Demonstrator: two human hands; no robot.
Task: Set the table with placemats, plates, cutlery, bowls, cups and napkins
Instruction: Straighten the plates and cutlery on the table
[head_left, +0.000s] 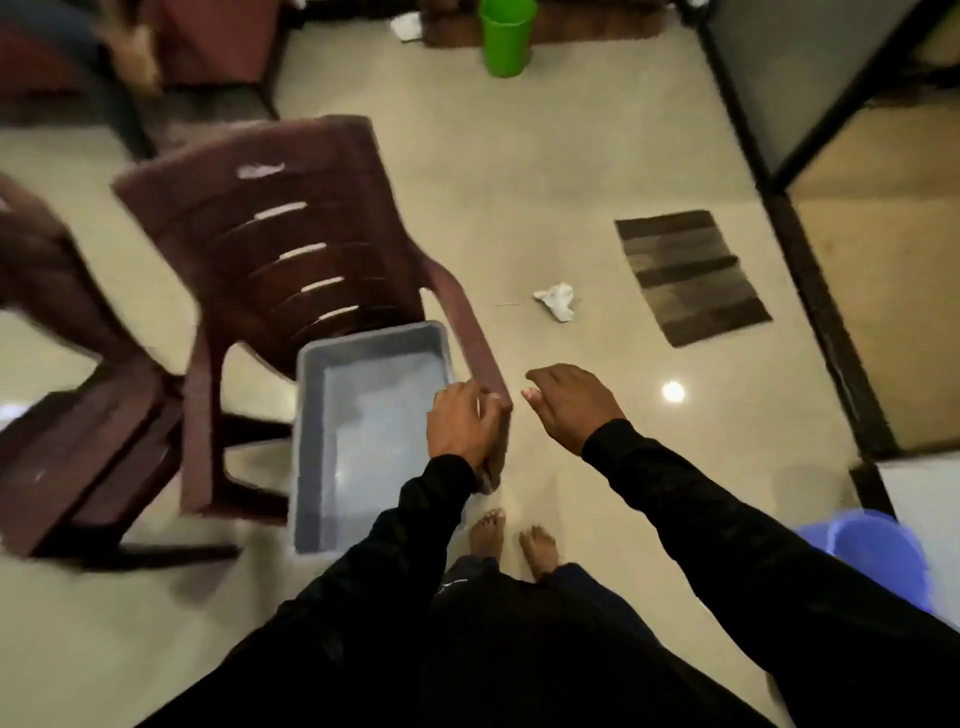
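Note:
A grey plastic tub (311, 441) sits on the seat of a brown plastic chair (291, 218) and looks empty inside. My left hand (462, 423) grips the front end of the chair's right armrest (480, 353). Just to its right, my right hand (569, 405) hovers above the floor with relaxed fingers, holding nothing. No placemats, plates, cutlery, bowls or cups are in view. The picture is blurred by motion.
A second brown chair (62, 395) stands at the left. A crumpled white tissue (557, 301) and a dark striped mat (691, 275) lie on the tiled floor. A green bucket (506, 36) stands at the back, a blue bucket (878, 551) at the right. My bare feet (511, 540) are below.

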